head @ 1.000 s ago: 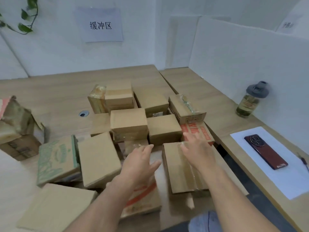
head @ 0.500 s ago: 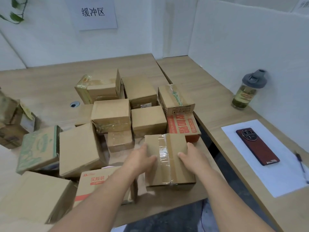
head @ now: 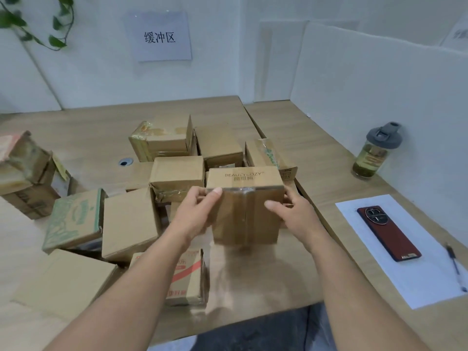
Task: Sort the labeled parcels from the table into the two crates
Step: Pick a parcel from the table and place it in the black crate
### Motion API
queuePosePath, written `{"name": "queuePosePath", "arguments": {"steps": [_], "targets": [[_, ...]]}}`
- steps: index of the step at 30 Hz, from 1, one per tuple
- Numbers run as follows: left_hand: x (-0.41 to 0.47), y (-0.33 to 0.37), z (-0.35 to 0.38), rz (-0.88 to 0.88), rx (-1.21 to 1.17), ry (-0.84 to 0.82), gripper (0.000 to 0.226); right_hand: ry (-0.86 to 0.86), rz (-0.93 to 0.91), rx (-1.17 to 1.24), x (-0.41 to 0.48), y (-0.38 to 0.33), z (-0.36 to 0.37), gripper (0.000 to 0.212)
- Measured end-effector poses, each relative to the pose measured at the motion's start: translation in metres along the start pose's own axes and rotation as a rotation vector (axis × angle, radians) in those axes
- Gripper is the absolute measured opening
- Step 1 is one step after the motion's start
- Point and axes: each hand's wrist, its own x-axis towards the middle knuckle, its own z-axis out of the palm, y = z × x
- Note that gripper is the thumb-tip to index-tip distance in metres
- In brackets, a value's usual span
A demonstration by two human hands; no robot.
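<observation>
- Left hand: grips the left side of the held parcel, thumb laid across its upper near edge, fingers curled behind it.
- Right hand: grips the right side of the same parcel, thumb pressed on the taped near face, fingers wrapped round the far side.
- Held parcel: a brown cardboard box raised between both hands above the near part of the table. Its taped face is turned toward the camera, and its top face carries printed lettering (partly legible as "BEAUTYCOZY").
- Remaining parcels, on the table:
  - a plain box just behind the left hand;
  - a red-and-white printed box beneath the left forearm;
  - a plain square box and a green-printed box further left, side by side;
  - a large flat box at the near left corner;
  - a heavily taped box, a plain brown box and a green-taped box behind;
  - worn cartons at the far left edge.
- Adjoining desk, right: a sheet of paper bearing a red phone and a pen; a grey-lidded bottle stands against the partition.
- Back wall: a paper sign with three Chinese characters; a trailing plant at upper left.
</observation>
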Motion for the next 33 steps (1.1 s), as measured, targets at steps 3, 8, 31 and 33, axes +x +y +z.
{"name": "queuePosePath", "arguments": {"steps": [3,8,31,33], "targets": [[-0.003,0.004,-0.005,-0.052,-0.162,0.044,0.05,-0.038,0.079,0.292,-0.004,-0.012,-0.004,0.039],[-0.009,-0.003,-0.008,-0.085,-0.283,0.105,0.071,-0.047,0.181,0.484,0.002,-0.009,0.0,0.062],[-0.066,-0.032,-0.089,0.195,-0.416,0.215,0.077,-0.642,-0.072,0.349,0.009,-0.036,0.075,0.092],[-0.073,-0.035,-0.103,0.22,-0.406,0.271,0.073,-0.624,-0.087,0.335,0.004,-0.043,0.089,0.095]]}}
